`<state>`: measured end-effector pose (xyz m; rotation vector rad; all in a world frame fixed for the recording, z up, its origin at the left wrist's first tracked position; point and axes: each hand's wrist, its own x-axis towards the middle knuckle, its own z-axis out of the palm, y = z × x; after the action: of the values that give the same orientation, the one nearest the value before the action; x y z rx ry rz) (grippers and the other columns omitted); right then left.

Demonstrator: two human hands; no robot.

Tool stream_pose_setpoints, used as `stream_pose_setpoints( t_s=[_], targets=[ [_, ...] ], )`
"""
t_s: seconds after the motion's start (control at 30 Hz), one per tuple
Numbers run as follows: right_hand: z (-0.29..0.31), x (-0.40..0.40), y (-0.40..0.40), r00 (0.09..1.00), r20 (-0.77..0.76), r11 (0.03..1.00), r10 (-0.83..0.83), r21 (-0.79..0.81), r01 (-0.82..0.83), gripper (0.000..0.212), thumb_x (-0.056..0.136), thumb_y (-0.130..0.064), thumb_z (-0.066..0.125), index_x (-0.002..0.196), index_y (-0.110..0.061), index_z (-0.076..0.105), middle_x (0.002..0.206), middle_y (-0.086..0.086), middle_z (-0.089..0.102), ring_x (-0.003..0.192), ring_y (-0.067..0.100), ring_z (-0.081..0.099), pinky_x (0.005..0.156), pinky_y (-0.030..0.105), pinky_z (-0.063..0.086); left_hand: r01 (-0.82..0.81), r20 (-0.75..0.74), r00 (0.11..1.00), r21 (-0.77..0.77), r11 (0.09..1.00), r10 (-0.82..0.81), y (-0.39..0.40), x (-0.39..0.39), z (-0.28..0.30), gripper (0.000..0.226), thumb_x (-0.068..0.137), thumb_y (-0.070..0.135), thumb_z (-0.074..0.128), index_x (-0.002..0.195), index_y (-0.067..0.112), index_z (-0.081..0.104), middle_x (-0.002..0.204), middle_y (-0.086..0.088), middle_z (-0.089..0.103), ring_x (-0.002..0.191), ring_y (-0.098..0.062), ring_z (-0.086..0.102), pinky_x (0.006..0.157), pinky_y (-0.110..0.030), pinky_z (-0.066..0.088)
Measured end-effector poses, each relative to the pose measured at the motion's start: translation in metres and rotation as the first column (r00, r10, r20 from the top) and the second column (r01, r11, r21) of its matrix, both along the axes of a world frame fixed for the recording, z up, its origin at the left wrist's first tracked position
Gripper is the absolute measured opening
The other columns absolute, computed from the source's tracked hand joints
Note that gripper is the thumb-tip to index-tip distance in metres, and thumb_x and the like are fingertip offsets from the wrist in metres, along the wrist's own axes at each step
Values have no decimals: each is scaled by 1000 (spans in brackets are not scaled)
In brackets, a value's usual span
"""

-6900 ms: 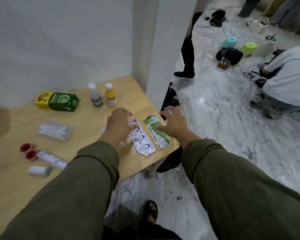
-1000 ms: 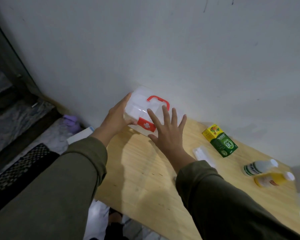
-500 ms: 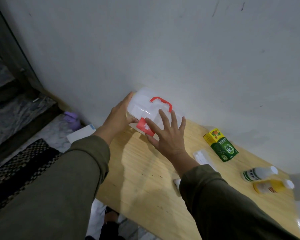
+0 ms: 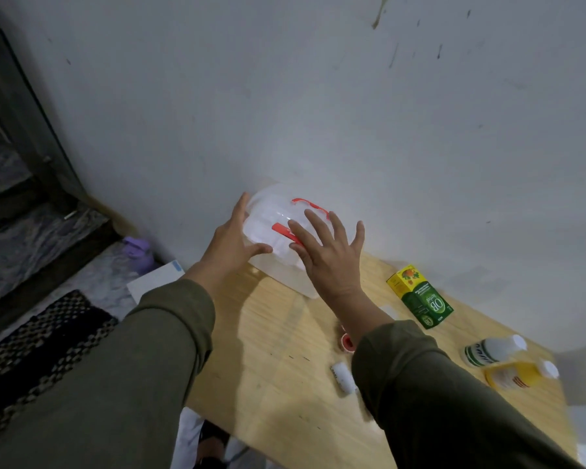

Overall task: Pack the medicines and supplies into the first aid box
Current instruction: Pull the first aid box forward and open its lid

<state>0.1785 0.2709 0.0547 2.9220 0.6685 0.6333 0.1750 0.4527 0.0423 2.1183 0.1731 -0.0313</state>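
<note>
The translucent first aid box [image 4: 268, 218], with a red handle [image 4: 307, 204] and a red latch [image 4: 281, 229], stands at the table's far left corner against the wall. My left hand [image 4: 230, 245] clasps its left end, thumb on the front. My right hand [image 4: 329, 258] lies spread over the front, fingertips at the latch. A green and yellow medicine carton [image 4: 420, 297], a white bottle [image 4: 493, 350] and a yellow bottle [image 4: 518, 374] lie to the right. A red cap [image 4: 346, 340] and a white roll [image 4: 342, 375] show beside my right sleeve.
The wooden table [image 4: 278, 384] butts against the white wall. On the floor to the left are a purple bottle [image 4: 136, 253], a white sheet [image 4: 154, 284] and a dark woven mat [image 4: 41, 336]. Dark steps rise at the far left.
The red latch has tilted up from the box front under my right fingertips. My left hand stays on the box's left end, and the view has shifted a little.
</note>
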Motion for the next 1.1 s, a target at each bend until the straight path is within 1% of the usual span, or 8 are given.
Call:
stream_pose_setpoints(
  t_s=[0.13,0.23,0.33,0.5,0.67,0.8,0.93,1.1],
  targets=[
    [28,19,-5,999,7,998,-33,50,32,47,95,-51,25,126,-31,55,131,5,59,122,35,54,96,69,31,-25,-28,999,-35,999,24,-1,3,-1,111,73,24,79,148,34,-2,150,-2,38,134,-28,40,108,-40,34],
    [46,40,-11,997,30,991,-76,116,72,39,95,-45,36,125,-30,56,131,6,57,124,32,51,100,67,27,-30,-38,999,-29,999,29,0,6,-3,114,72,23,80,149,31,-4,150,-2,37,135,-27,38,109,-40,33],
    [60,64,-17,989,-63,976,-136,164,145,39,97,-42,37,133,-30,47,142,5,45,136,27,35,109,62,14,-28,-50,998,-22,999,27,3,9,-5,116,71,24,81,149,29,-4,150,-2,37,135,-28,38,109,-40,32],
    [68,87,-18,971,-70,963,-228,132,236,43,97,-43,36,139,-31,35,149,5,33,140,28,22,110,59,13,-7,-47,999,1,1000,7,2,12,-6,114,71,25,80,149,28,-3,151,-2,35,136,-29,37,109,-42,33],
    [63,97,-15,943,-91,941,-320,80,328,49,96,-44,38,142,-32,24,154,4,19,142,31,13,111,59,12,9,-50,999,19,1000,-8,4,13,-5,114,71,26,81,149,27,-2,150,-2,36,136,-27,36,109,-40,33],
    [57,100,-16,935,-90,937,-342,43,347,48,98,-39,36,143,-31,20,157,3,11,144,32,8,111,61,12,18,-40,999,29,999,-17,4,12,-4,113,71,25,81,149,27,-1,151,-2,35,137,-26,35,109,-40,32],
    [53,99,-17,925,-130,931,-357,36,364,56,98,-46,30,147,-33,6,159,1,2,146,30,-2,112,61,4,29,-38,999,54,998,-27,4,14,-3,113,71,26,81,150,26,0,151,-3,35,137,-27,35,108,-40,33],
    [53,94,-21,932,-135,934,-335,82,348,59,97,-51,28,147,-36,2,160,0,-2,147,29,-7,113,61,-3,61,-32,998,100,993,-58,7,15,-3,108,73,31,78,149,26,2,152,-5,31,138,-28,33,108,-42,33]
  ],
)
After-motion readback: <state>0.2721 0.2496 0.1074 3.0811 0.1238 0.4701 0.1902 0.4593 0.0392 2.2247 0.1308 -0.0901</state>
